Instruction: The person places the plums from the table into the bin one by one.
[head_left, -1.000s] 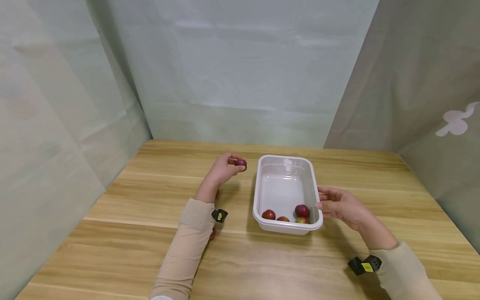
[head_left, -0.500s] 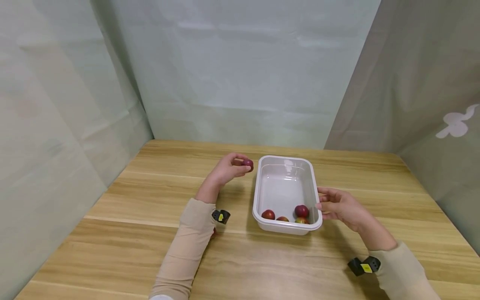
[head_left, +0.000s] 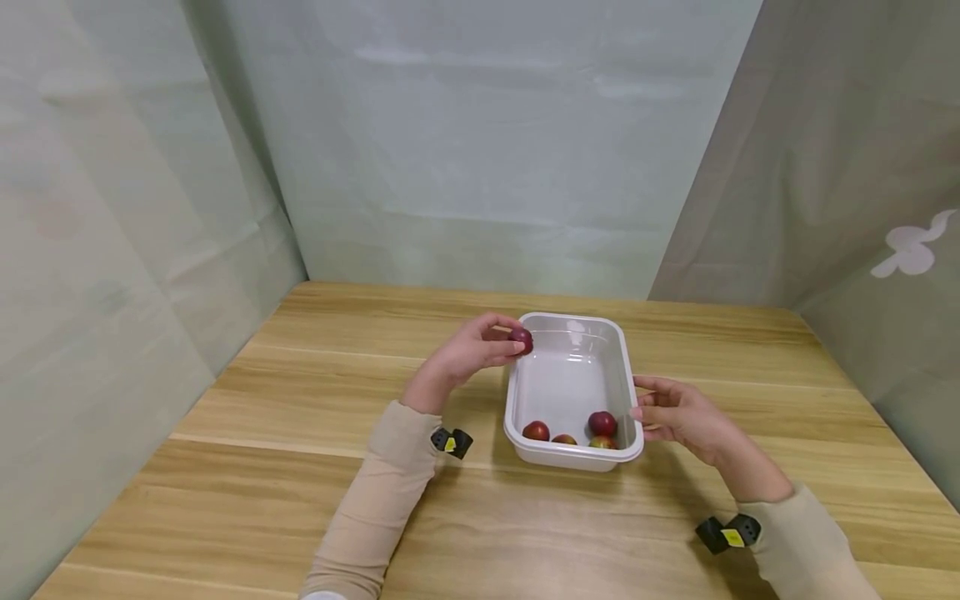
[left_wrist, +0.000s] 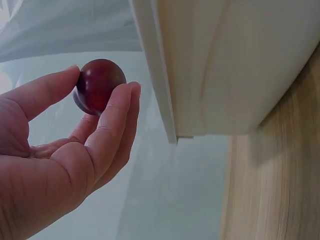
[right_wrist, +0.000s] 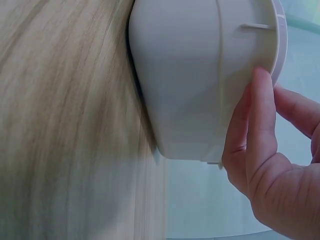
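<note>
Soft, even light fills the head view, bright without harsh glare. Faint shadows lie on the surface (head_left: 247, 467) just beside the tub (head_left: 517, 392) and under both arms. The backdrop shows pale sheen near the top. Straight edges bow slightly toward the frame's borders, a wide-angle effect. In the left wrist view the plum (left_wrist: 98, 85) carries a small highlight and is sharp, while the backdrop behind is soft. In the right wrist view the wood grain smears into blur at the left.
</note>
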